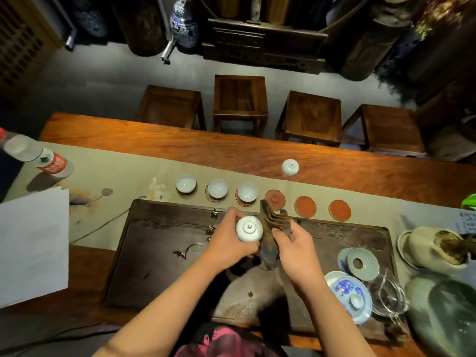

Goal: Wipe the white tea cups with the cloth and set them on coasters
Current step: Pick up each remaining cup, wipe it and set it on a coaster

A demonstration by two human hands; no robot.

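Head view: the left hand grips a white tea cup above the dark carved tea tray. The cup is turned so its foot ring and base mark face the camera; the fingers curl over its far side and the thumb lies along its near side, so the cup sits in the curve between them. Just to the right, touching the cup's side, hangs a folded brown cloth, pinched by the right hand, whose fingers are bent round its right edge.

Beyond the tray, on the pale table runner, runs a row of six round coasters. The three on the left each carry an upright white cup; the three red-brown coasters to the right are bare. Another white cup stands upside down on the wooden table, well apart from the row.

At the tray's right end lie a pale green lid and a blue-and-white lidded bowl. A plastic bottle stands at the far left.
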